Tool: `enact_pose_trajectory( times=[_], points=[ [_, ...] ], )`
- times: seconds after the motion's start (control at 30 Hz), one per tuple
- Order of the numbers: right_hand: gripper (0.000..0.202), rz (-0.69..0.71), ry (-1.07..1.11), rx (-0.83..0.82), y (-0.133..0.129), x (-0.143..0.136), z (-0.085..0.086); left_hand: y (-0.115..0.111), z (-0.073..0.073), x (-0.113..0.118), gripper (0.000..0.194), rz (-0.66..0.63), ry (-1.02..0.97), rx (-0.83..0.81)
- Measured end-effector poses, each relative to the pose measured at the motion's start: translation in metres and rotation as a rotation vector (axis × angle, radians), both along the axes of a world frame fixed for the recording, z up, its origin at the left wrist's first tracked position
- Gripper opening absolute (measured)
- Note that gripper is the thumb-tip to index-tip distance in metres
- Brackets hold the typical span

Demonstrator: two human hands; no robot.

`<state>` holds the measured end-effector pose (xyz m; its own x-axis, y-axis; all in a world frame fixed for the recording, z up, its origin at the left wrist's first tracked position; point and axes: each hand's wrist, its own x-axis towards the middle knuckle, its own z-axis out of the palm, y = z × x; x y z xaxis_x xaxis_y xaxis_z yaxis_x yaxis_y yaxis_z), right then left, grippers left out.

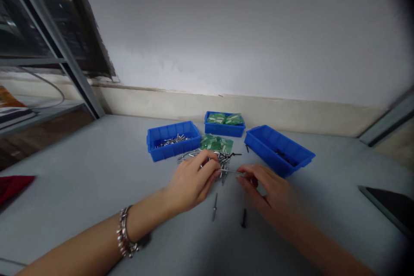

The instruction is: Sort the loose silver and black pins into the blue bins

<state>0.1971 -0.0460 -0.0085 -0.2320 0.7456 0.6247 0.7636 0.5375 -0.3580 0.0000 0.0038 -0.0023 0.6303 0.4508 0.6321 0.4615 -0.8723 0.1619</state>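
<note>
My left hand and my right hand meet over a heap of small metal pins on the grey table. Between their fingertips they pinch one thin metal pin, held level. A silver pin and a black screw lie loose on the table just in front of the hands. A beaded bracelet is on my left wrist.
Three blue bins stand behind the heap: the left one holds metal pins, the far one green packets, the right one a few dark parts. A green packet lies between them. A dark tablet sits at right, red cloth at left.
</note>
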Motion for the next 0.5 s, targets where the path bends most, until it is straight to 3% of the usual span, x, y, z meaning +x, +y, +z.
enact_pose_trajectory(
  times=[0.5],
  points=[
    [0.014, 0.044, -0.030, 0.002, -0.0006, 0.0001, 0.0040, -0.0001, 0.0015, -0.0009, 0.017, -0.016, -0.011, -0.023]
  ],
)
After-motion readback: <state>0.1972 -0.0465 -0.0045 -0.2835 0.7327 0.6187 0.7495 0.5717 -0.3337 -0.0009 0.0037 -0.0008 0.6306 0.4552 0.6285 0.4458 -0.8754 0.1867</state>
